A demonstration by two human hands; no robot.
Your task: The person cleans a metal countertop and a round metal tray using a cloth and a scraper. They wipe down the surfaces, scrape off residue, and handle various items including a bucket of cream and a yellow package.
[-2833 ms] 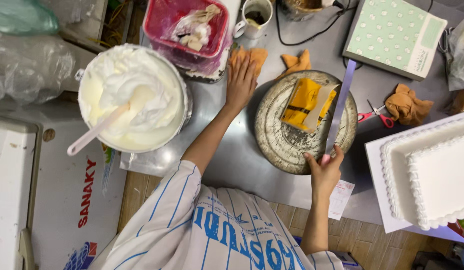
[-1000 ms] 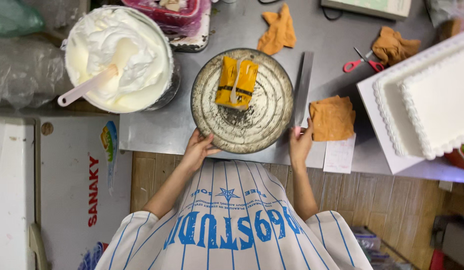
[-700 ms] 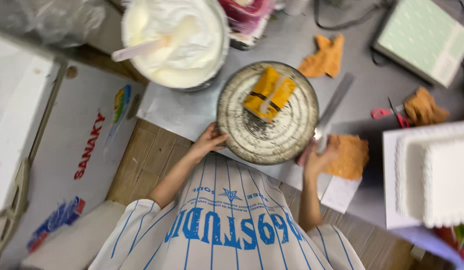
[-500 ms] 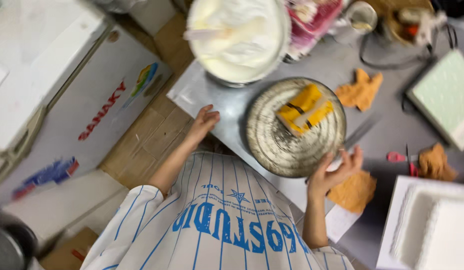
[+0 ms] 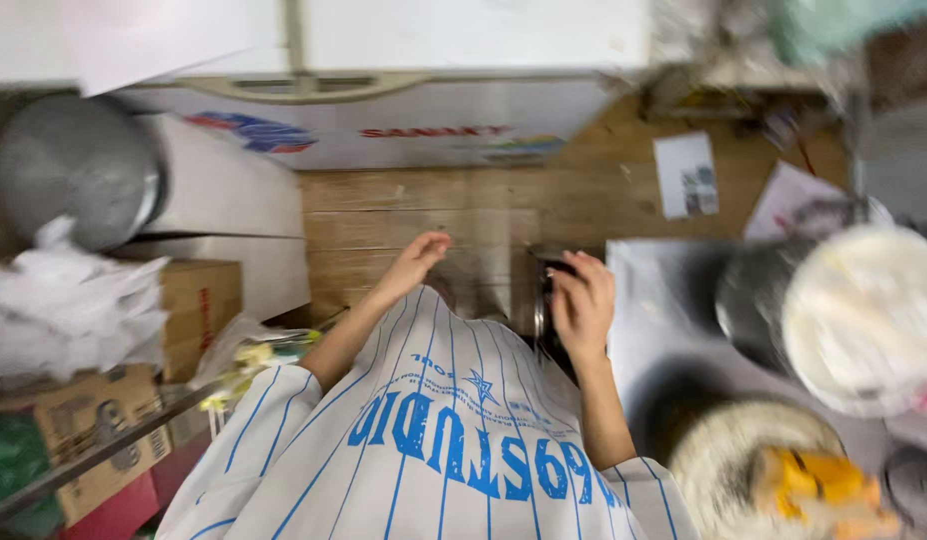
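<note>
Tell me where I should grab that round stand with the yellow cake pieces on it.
Probably grip the round stand by its bare left rim, coming in from the table's open edge. The yellow pieces sit toward its right, and the white cream bowl crowds the side beyond it. The picture is blurred, so finer detail cannot be told.

A grey pot point(image 5: 75, 180) sits left above crumpled white bags point(image 5: 68, 305), a cream bowl point(image 5: 863, 315) right, a round stand point(image 5: 728, 465) beneath it
</note>
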